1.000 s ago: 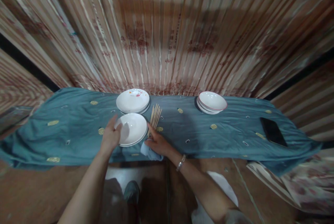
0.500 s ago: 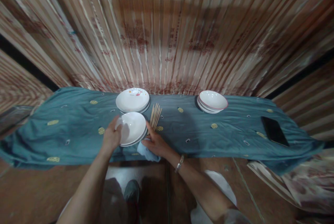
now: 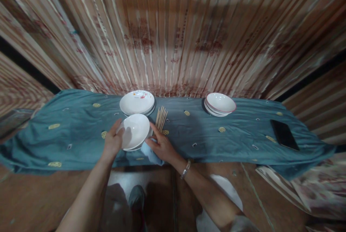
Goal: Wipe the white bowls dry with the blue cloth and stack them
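A white bowl (image 3: 136, 131) is raised slightly and tilted over the white dishware (image 3: 133, 149) beneath it at the front left of the table. My left hand (image 3: 113, 140) grips its left rim, thumb on the inside. On the other side, my right hand (image 3: 162, 146) touches the right rim with its index finger and thumb. A light blue cloth (image 3: 151, 153) is bunched under that same hand, partly hidden by it. Wooden chopsticks (image 3: 161, 117) lie just beyond my right fingers. Behind the bowl stands a stack of white plates (image 3: 136, 102), the top one with a floral print.
A stack of red-rimmed white bowls (image 3: 221, 104) sits at the back right. Farther right lies a black phone-like slab (image 3: 284, 135). A teal patterned cloth (image 3: 194, 131) covers the table, and a pleated curtain (image 3: 173, 37) hangs behind it.
The top bowl has lifted a little and tipped, shifting slightly left, with both hands moving along with it. The other stacks and the chopsticks stay put.
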Demonstrator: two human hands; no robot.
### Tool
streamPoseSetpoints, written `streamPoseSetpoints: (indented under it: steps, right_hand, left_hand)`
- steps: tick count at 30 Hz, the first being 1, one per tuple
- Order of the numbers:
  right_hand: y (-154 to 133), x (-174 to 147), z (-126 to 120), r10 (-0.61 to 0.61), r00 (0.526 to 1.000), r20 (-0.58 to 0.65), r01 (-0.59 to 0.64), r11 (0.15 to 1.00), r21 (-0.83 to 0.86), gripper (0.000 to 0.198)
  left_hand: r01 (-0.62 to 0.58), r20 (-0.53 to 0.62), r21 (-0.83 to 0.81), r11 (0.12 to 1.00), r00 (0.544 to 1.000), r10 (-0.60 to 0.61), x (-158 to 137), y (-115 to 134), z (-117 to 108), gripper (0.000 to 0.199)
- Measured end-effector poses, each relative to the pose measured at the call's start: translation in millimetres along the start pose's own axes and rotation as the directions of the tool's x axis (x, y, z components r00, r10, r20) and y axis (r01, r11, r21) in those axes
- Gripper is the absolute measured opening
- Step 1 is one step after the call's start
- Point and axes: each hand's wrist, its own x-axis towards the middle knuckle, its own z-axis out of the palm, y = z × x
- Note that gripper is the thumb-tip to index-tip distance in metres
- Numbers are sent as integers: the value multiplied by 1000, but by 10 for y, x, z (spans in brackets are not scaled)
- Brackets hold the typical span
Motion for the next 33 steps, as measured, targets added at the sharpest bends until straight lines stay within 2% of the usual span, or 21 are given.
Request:
streamPoseSetpoints:
  steps: [3, 10, 15, 18, 22, 26, 30, 33]
  right_hand:
    - [-40, -4, 31, 21, 1000, -3, -21, 1000, 16, 69]
    - [-32, -16, 97, 68, 995, -66, -67, 998, 20, 67]
    - [-16, -4, 96, 96, 990, -108, -94, 995, 26, 65]
    - [-29, 9, 46, 76, 986, -150, -70, 996, 47, 62]
    - [-50, 5, -105, 54, 976, -211, -46, 998, 41, 60]
    - [-3, -49, -341, 68, 955, -289, -65, 998, 21, 57]
    - [105, -135, -629, 34, 921, -388, -49, 998, -31, 52]
    - [162, -210, -843, 61, 911, -408, -78, 997, -24, 55]
  left_hand:
    - [74, 6, -178, 981, 997, -74, -36, 67, -13, 59]
    - [115, 6, -245, 963, 993, -117, -88, 216, -28, 59]
    - [32, -13, -278, 960, 999, -37, -92, 340, -91, 58]
    - [-20, -14, -325, 946, 1000, 16, -110, 458, -117, 60]
    - [-66, -19, -357, 932, 998, 63, -180, 643, -67, 59]
    - [-127, 26, -398, 909, 988, 149, -321, 824, 99, 59]
    - [-84, 102, -489, 868, 983, 153, -473, 953, 354, 69]
    - [-65, 170, -516, 854, 969, 177, -560, 1026, 558, 72]
